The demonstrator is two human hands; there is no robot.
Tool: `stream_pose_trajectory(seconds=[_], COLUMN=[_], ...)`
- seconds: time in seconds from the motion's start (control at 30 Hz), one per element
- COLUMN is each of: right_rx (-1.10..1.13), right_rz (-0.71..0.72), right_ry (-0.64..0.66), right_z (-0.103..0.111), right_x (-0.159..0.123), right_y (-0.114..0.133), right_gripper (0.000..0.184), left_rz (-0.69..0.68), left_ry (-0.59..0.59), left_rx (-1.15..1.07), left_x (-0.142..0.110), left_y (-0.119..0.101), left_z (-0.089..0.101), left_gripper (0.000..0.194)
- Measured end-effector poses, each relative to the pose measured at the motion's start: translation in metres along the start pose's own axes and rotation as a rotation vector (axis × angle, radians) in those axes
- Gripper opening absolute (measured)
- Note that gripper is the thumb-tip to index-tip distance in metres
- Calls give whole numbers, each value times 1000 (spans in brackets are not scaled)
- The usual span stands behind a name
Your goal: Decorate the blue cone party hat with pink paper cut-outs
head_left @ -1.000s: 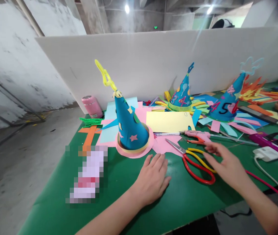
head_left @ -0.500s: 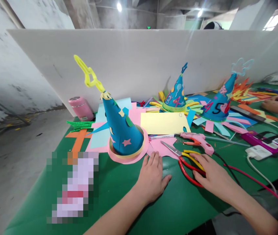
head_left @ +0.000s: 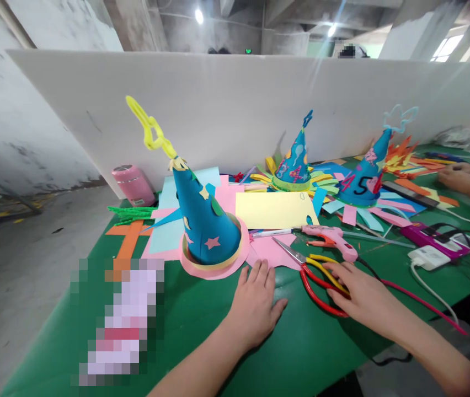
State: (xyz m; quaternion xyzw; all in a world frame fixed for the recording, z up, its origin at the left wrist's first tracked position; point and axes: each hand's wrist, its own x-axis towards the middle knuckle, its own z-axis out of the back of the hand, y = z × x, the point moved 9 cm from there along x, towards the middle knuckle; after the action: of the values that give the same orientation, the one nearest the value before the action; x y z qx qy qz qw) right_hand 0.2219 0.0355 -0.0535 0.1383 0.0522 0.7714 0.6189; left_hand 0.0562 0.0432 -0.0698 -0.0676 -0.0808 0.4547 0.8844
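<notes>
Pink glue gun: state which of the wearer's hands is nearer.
Right. The right hand, at the scissors, is just on the near side of the glue gun; the left hand is farther off, at the gun's lower left.

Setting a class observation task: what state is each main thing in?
Scissors: lying, blades seemingly closed
Right hand: over scissors, grip unclear
Left hand: palm down
Near hat: standing
Middle hat: standing
Right hat: standing
Glue gun: lying on its side
Bottle: lid on
Yellow paper: flat

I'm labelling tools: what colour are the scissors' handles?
One handle is red, the other yellow, in the head view.
</notes>
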Motion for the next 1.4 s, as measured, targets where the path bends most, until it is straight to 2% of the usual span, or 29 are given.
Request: stream_pose_trajectory(seconds=[0.1,0.17,0.23,0.3,0.4,0.47,0.57,0.7,0.8,0.9,1.07,1.17,1.23,1.3,1.4], right_rx=[-11,-89,-188,-241,-240,-204,-182,-298,-406,-501,-478,-425,-417,-439,-363], right_rz=[-6,-87,-160,-231,-315,-335,-326,-344,-344,-320,-323,-309,-286,-283,-222], right_ry=[-154,-302,-293,-185,-95,-135,-244,-466,-576,-554,-340,-248,-222,-257,-365], right_z=[24,41,40,25,8,11,33,75,85,72,35,23,21,29,46], right_x=[6,14,27,40,42,35,22,10,10,17,24,24,26,27,29], right_y=[-8,-23,-39,-53,-71,-79,-87,-86,-81,-85,-111,-120,-120,-112,-80], right_gripper=[23,32,45,52,45,40,40,42,43,42,40,40,39,40,39], left_rz=[-5,-7,-10,-15,-12,-12,-19,-23,-16,-13,-16,-13,-14,-21,-29], left_ry=[-2,-12,-22,-27,-19,-13,-12,4,22,28,17,21,28,38,44], left_rx=[-7,-6,-6,-8,-7,-6,-7,-2,1,3,5,-1,-8,-16,-25], left_x=[0,-1,-2,-2,-1,-1,-1,-2,-1,0,0,-1,-1,0,0], left_y=[0,0,0,0,1,2,2,1,2,2,2,1,1,0,0], left_z=[0,1,1,1,1,0,0,0,-1,-2,-2,-2,-3,-3,-3], left_gripper=[55,55,54,54,53,53,54,55,54,54,54,54,54,55,56])
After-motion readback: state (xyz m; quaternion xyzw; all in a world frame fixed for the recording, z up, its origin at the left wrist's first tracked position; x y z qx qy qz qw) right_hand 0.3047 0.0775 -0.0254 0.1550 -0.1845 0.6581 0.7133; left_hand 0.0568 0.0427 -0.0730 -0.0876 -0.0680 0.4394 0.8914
